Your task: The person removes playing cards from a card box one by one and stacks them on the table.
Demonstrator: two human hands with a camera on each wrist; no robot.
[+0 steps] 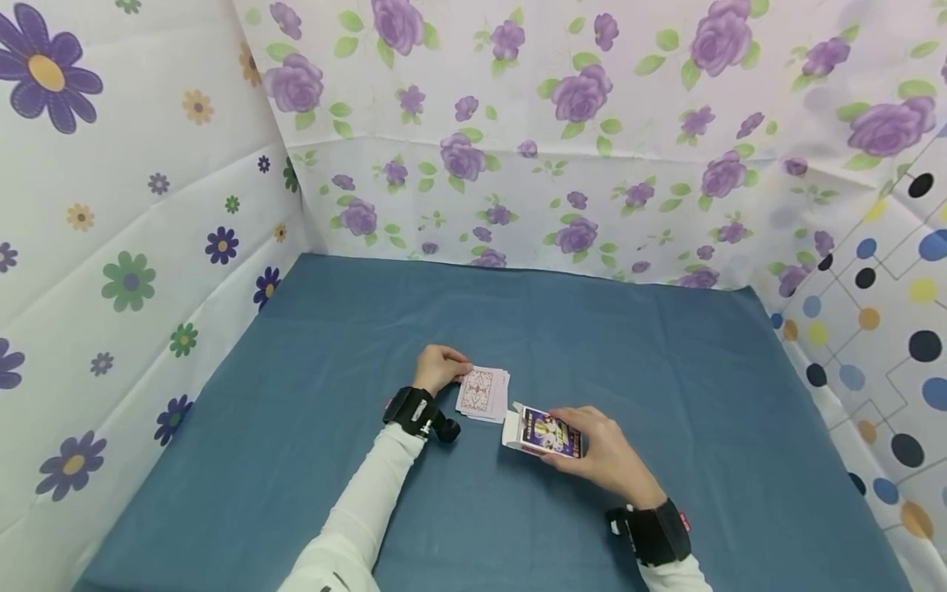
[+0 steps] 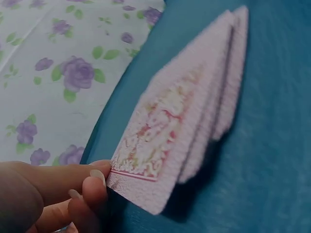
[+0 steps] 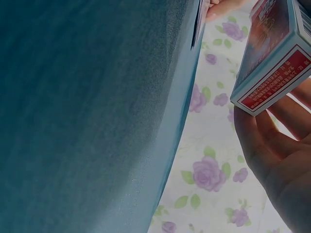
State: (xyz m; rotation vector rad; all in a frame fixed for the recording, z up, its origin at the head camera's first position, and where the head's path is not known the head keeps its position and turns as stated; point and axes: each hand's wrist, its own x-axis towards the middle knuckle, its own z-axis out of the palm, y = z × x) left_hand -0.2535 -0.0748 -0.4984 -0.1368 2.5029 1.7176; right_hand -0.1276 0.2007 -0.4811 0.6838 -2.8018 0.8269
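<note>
A loosely squared stack of playing cards point(image 1: 482, 393), with red ornate backs facing up, lies near the middle of the cloth. My left hand point(image 1: 440, 367) pinches the stack's far left corner. In the left wrist view the cards point(image 2: 155, 126) are fanned slightly into uneven layers, their corner at my left fingertips. To the right of the stack, my right hand point(image 1: 602, 452) grips a card box point(image 1: 547, 432) between thumb and fingers. The box's flap end points toward the cards and stands open. Red side print shows on the box point(image 3: 272, 77) in the right wrist view.
Blue cloth point(image 1: 355, 329) covers the table. White sheets with purple roses point(image 1: 459, 156) rise behind it, with a daisy-print sheet point(image 1: 129, 279) at left and a dotted sheet point(image 1: 888, 362) at right. Black camera straps point(image 1: 414, 409) circle both wrists.
</note>
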